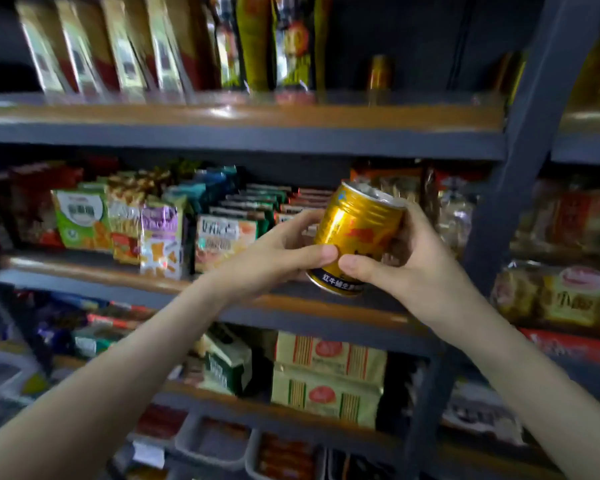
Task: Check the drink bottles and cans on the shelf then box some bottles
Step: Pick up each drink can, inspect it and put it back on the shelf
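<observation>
A gold drink can (pixel 355 230) with a dark band at its base is held tilted in front of the middle shelf, its silver top leaning up and to the right. My left hand (pixel 278 252) grips its left side, thumb across the front. My right hand (pixel 406 261) grips its right side, thumb on the lower front near the dark band. Both thumbs nearly meet on the can. A second gold can (pixel 379 76) stands alone on the top shelf, blurred, at the right.
The dark metal rack has wooden shelf boards (pixel 243 114). Snack packets (pixel 160 233) crowd the middle shelf, tall packs (pixel 125 50) stand on the top one, and boxed goods (pixel 329 372) sit below. A dark upright post (pixel 520 150) is right of the can.
</observation>
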Demonstrator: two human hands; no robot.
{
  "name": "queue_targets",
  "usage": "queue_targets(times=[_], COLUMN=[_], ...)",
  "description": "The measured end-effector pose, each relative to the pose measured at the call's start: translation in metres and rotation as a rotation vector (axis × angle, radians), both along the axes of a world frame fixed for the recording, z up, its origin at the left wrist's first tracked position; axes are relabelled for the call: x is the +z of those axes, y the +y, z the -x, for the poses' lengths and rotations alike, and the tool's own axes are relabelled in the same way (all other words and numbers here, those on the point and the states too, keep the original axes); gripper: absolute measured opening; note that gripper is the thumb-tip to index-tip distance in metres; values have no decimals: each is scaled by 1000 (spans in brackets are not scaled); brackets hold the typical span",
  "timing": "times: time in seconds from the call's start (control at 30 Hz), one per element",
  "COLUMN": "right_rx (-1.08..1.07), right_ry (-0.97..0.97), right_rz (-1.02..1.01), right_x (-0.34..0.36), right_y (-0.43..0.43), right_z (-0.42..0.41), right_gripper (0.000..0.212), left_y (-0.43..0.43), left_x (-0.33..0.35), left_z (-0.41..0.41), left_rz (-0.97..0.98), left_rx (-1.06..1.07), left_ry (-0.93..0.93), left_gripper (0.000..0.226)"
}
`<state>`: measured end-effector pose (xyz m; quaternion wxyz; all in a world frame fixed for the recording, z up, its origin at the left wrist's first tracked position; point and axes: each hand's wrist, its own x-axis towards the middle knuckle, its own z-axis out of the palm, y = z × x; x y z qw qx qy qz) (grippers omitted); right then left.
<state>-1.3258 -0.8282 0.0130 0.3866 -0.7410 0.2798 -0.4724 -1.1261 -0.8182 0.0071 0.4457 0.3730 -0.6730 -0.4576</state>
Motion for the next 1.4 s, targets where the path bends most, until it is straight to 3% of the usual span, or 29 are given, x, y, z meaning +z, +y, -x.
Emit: queue_targets(times=[0.1,0.2,0.27,0.4,0.57,0.77,0.9,1.0,1.4], right_rx=[-97,-191,-266,-469,-638,-718,-671,-680,-631], right_ry=[-76,-104,-72,126,398,604,833,1044,1131], right_rz=[157,338,422,442,203,123,107,204,339], right_x=[51,107,142,190,208,207,204,210,217], right_y=[-12,-29,-40,-69,-126,-183,-200,-204,-240], right_z=[-22,-38,-45,-49,-51,-52,-49,-45,-48], right_gripper=[75,83,88,72,70,76,114,120,113], left_y=[-15,-28,-39,-77,-117,-125,-131,-133,-137], left_x=[54,106,136,172,184,174,170,170,167], left_z=[-26,-55,-69,-79,-77,-74,-73,-71,-72], left_rz=[283,770,1071,1405,1397,1411,1472,1490,1514], left_rx=[105,362,525,681,677,688,752,784,796], left_ry=[-180,-349,-448,-764,-1036,-1007,-990,-982,-967], left_gripper=[76,39,28,45,64,70,68,66,63])
